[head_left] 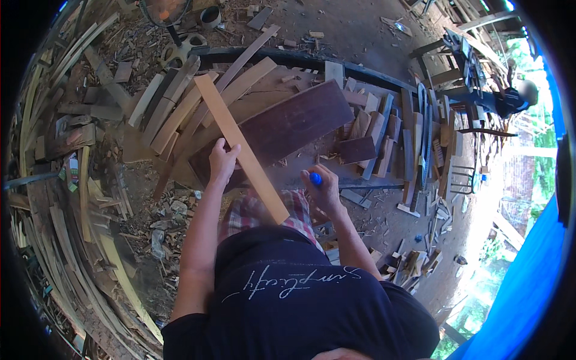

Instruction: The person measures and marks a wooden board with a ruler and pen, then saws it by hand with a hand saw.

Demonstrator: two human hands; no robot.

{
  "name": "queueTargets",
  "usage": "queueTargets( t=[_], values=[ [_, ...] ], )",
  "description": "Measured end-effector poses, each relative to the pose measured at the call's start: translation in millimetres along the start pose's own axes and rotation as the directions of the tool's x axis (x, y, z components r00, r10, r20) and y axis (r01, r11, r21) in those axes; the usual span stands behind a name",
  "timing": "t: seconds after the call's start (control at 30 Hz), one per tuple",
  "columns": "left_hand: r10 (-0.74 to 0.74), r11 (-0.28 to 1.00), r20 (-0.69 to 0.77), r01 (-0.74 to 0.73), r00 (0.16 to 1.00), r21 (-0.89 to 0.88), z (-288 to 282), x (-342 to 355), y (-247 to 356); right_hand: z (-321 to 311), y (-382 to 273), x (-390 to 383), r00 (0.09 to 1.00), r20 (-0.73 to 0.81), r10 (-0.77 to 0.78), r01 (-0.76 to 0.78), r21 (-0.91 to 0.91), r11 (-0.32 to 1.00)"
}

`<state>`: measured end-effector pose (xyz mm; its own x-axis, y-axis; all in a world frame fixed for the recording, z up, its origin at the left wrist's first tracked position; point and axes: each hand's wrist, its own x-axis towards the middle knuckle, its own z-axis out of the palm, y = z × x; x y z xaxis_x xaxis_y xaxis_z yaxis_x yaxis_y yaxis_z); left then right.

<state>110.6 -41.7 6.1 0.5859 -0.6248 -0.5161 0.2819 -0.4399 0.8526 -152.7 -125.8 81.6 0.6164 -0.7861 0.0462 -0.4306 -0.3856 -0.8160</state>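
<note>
My left hand [222, 161] is closed around the edge of a long, light-brown wooden slat [247, 153]. The slat slants from the far left down toward my lap. My right hand [326, 191] grips a tool with a rounded blue handle [315, 179]. A thin tip seems to show beyond the fist, too small to name its kind. This hand is to the right of the slat, apart from it. A wide dark-brown board [300, 120] lies on the low work surface beyond both hands, partly behind the slat.
Wooden strips [174, 99] lie left of the board, offcuts [366, 132] to its right. A clamp-like metal bar [423, 138] stands among pieces farther right. Long planks [66, 240] pile along the left side. At the far right are another person [510, 101] and a blue tarp [522, 288].
</note>
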Motion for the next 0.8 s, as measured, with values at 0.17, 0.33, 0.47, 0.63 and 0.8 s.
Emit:
queueTargets(
  t=[0.17, 0.33, 0.47, 0.63, 0.8],
  values=[
    [0.040, 0.999, 0.004, -0.041, 0.999, 0.015, -1.3, 1.0, -3.4, 3.5, -3.1, 6.0, 1.000, 0.018, -0.020, 0.020, -0.017, 1.000],
    [0.034, 0.999, -0.006, -0.034, 0.999, 0.038, -2.8, -0.5, -2.0, 5.0, -8.2, 10.8, 0.999, 0.035, -0.037, 0.038, -0.027, 0.999],
    [0.033, 0.999, -0.011, -0.033, 0.999, 0.032, -5.4, -1.8, -2.9, 7.8, -6.6, 11.0, 0.997, 0.071, -0.024, 0.025, -0.010, 1.000],
    [0.025, 1.000, 0.009, -0.025, 1.000, -0.004, -3.5, 0.5, -3.8, 7.9, -5.9, 10.2, 0.999, -0.036, -0.041, 0.042, 0.024, 0.999],
    [0.017, 0.999, -0.001, -0.017, 1.000, 0.031, -2.9, 0.7, -1.2, 12.4, 3.2, 18.8, 0.985, -0.109, 0.136, -0.106, 0.249, 0.963]
  ],
)
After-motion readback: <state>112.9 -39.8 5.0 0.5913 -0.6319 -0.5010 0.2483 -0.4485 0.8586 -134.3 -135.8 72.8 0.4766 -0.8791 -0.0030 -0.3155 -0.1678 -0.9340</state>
